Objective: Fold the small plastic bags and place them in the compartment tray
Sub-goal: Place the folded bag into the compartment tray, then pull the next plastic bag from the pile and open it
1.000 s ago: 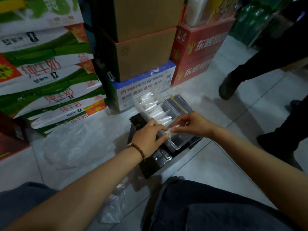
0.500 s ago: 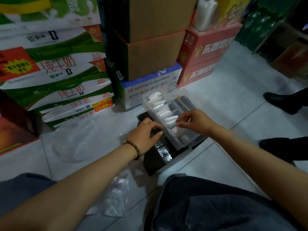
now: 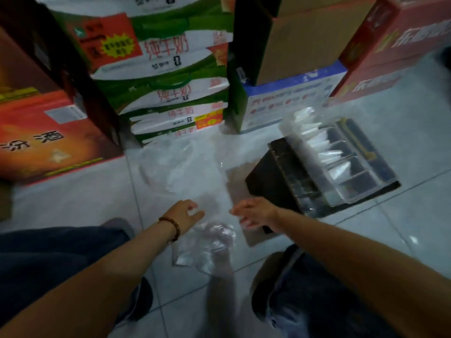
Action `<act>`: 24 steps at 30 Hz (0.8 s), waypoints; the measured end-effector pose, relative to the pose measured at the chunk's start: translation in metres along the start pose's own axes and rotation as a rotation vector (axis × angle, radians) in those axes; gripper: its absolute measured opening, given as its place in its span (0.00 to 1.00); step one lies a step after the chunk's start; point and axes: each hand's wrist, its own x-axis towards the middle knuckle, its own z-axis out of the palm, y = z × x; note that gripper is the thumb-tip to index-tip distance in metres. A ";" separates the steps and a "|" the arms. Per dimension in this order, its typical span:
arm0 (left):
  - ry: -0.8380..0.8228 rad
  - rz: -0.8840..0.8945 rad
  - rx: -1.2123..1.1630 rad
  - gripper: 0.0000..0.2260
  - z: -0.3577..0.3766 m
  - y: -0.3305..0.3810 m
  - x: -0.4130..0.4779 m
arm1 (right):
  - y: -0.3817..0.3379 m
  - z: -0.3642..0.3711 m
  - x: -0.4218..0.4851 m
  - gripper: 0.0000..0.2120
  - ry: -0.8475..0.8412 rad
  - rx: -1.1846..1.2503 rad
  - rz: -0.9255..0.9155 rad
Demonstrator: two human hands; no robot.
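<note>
Both hands have drawn back toward the body: left hand [image 3: 185, 212] and right hand [image 3: 255, 212] hover, fingers loose and holding nothing, just above crumpled clear plastic bags [image 3: 210, 242] on the tiled floor [image 3: 73, 203]. Farther right, folded white bags [image 3: 317, 142] lie in the transparent compartment tray [image 3: 340, 198]

I am counting one compartment tray [image 3: 341, 198] at the far right, roughly five folded bags [image 3: 317, 140] lying inside, and two loose plastic heaps: the near heap [image 3: 210, 242] and the far heap [image 3: 175, 167].
</note>
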 end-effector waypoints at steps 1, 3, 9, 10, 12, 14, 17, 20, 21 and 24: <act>-0.029 -0.064 -0.005 0.23 0.004 -0.016 0.004 | 0.015 0.012 0.014 0.15 0.014 0.004 0.068; -0.076 -0.183 -0.031 0.28 0.014 -0.045 0.010 | 0.046 0.033 0.039 0.28 0.068 0.064 0.179; -0.178 -0.408 -0.093 0.42 0.052 -0.105 0.030 | 0.116 0.068 0.083 0.16 0.387 0.250 0.254; -0.186 -0.397 -0.095 0.46 0.058 -0.108 0.033 | 0.119 0.072 0.088 0.18 0.388 0.290 0.241; -0.197 -0.371 -0.109 0.50 0.069 -0.110 0.040 | 0.115 0.081 0.098 0.20 0.348 0.350 0.228; -0.193 -0.331 -0.139 0.46 0.075 -0.105 0.046 | 0.108 0.089 0.109 0.20 0.355 0.391 0.206; -0.120 -0.308 -0.225 0.48 0.066 -0.088 0.048 | 0.091 0.100 0.121 0.12 0.397 0.457 0.146; 0.045 -0.285 -0.184 0.40 0.044 -0.070 0.050 | 0.063 0.096 0.124 0.05 0.379 0.401 -0.022; 0.087 -0.239 -0.154 0.36 0.035 -0.064 0.052 | 0.050 0.090 0.122 0.07 0.335 0.362 -0.081; 0.189 -0.021 -0.223 0.24 -0.003 -0.039 0.055 | 0.002 0.070 0.103 0.06 0.079 0.227 -0.238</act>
